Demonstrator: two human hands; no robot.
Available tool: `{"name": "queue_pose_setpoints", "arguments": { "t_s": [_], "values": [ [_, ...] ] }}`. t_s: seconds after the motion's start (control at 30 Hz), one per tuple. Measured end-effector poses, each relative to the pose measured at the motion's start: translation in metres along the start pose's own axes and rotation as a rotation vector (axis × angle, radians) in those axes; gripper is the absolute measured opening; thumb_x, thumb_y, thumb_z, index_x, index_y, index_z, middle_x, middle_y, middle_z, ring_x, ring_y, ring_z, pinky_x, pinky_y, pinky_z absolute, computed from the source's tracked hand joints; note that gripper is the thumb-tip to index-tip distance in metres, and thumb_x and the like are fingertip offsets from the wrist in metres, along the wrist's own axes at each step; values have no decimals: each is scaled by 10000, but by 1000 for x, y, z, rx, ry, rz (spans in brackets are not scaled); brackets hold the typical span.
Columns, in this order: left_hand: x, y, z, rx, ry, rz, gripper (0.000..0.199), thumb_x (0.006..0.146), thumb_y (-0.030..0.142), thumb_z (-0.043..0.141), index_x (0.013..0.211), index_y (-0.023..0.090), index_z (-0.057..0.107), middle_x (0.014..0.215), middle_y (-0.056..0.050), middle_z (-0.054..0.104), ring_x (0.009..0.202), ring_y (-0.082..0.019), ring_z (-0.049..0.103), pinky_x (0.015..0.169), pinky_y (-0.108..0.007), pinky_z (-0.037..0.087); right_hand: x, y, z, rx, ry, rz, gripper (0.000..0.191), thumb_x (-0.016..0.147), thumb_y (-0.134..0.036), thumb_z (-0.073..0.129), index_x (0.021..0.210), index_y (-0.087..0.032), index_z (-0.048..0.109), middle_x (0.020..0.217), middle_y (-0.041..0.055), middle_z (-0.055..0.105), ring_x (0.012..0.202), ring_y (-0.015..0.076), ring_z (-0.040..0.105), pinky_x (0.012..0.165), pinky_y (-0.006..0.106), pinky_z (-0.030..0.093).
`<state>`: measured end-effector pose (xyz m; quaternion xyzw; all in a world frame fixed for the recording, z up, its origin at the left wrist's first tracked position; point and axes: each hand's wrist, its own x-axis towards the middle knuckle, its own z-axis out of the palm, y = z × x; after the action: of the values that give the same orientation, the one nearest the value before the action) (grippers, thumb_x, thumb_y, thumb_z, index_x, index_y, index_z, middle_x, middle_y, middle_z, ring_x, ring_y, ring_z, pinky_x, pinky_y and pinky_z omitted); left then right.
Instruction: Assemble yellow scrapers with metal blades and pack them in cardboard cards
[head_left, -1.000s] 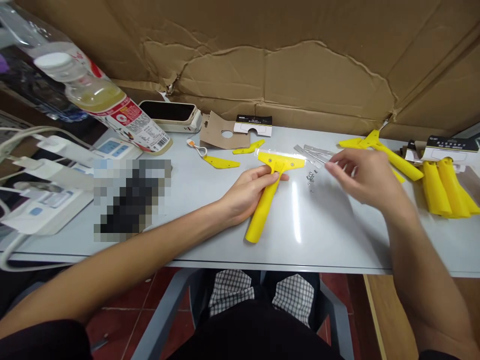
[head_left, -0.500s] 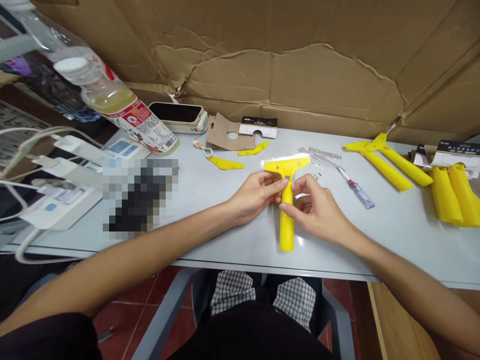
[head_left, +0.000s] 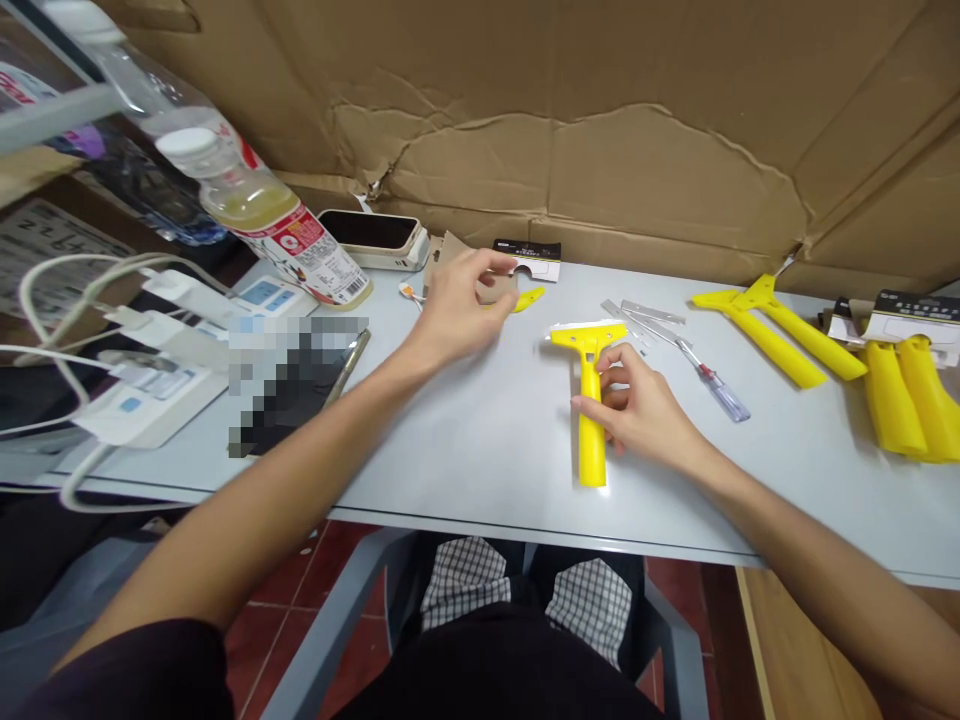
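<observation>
My right hand grips a yellow scraper by its handle, thumb on the near side and fingers behind. The scraper's wide head points away from me, with a thin pale blade edge along its top. My left hand is off the scraper, fingers apart and curved, over the yellow strip-like pieces near the back of the table. One yellow piece shows beyond my thumb; the other is hidden under the hand. Metal blades and a clear-handled screwdriver lie to the right of the scraper head.
Yellow scraper parts and more yellow handles lie at the right. At the left are a bottle, a power strip with cables and a partly blurred dark device. A phone and a black-and-white card lie by the cardboard wall.
My left hand has let go of the scraper and moved left and away from me, over the yellow pieces. My right hand keeps hold of the scraper, which has shifted slightly right.
</observation>
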<state>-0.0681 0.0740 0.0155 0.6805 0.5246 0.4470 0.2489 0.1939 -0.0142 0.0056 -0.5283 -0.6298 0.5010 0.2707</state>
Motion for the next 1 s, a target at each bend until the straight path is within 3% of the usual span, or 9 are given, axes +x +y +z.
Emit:
{"name": "queue_pose_setpoints", "arguments": {
  "t_s": [0.07,0.17,0.33,0.4,0.5,0.67,0.77,0.9,1.0],
  "values": [
    [11,-15,-8,126,34,68,293,835,202,759,1128,210,753,1218,-111,695,1119,-286,604,997,-388,451,0,0,0,4,-10,6,534,845,-428,853,1078,-301,389,912,-45,605,479,147,615,308,301,469],
    [19,-30,-13,253,30,55,317,866,254,744,1178,202,741,1241,-132,687,1160,-312,610,1080,-430,420,0,1,0,6,-19,-2,534,849,-444,853,1088,-296,399,943,-35,605,485,136,615,299,293,472],
    [23,-36,-8,489,-67,-26,479,944,438,661,1353,189,678,1310,-132,709,973,-262,677,1076,-446,470,3,6,1,17,-18,-11,477,898,-467,810,1095,-295,411,932,-35,593,499,129,617,288,276,469],
    [26,-34,-4,554,-67,-44,563,949,504,646,1410,181,644,1358,-155,701,1101,-310,684,1121,-475,457,4,8,1,19,-19,-26,472,895,-456,814,1092,-296,416,931,-35,600,499,133,623,287,278,469],
    [35,-29,5,606,-59,-78,670,945,548,639,1504,183,578,1506,-192,639,1397,-400,566,1179,-527,421,4,9,0,32,-30,-33,485,879,-440,831,1084,-298,415,897,-44,603,475,135,613,285,287,473],
    [60,-27,18,633,-50,-179,769,885,521,696,1568,207,533,1479,-189,682,1378,-427,596,1138,-552,449,3,9,-1,35,-44,-47,421,936,-449,771,1089,-293,411,850,-46,612,468,141,611,305,289,465],
    [75,-45,21,597,-11,-179,847,788,505,760,1552,188,575,1402,-195,726,1377,-442,592,1114,-560,442,4,9,-1,29,-50,-47,413,951,-461,759,1098,-291,412,845,-45,610,466,132,599,323,287,459],
    [87,-73,19,393,87,-138,1063,631,526,829,1561,91,556,1225,-116,771,1343,-342,635,1072,-485,390,5,13,-2,43,-58,-53,433,942,-486,775,1111,-295,425,897,-31,616,516,141,632,331,282,465],
    [81,-70,12,294,198,-30,924,690,499,820,1497,103,604,1177,-80,781,1349,-309,635,1016,-452,388,6,15,-2,60,-60,-55,445,937,-491,782,1108,-298,419,895,-29,619,538,151,644,323,280,468]
  ]
}}
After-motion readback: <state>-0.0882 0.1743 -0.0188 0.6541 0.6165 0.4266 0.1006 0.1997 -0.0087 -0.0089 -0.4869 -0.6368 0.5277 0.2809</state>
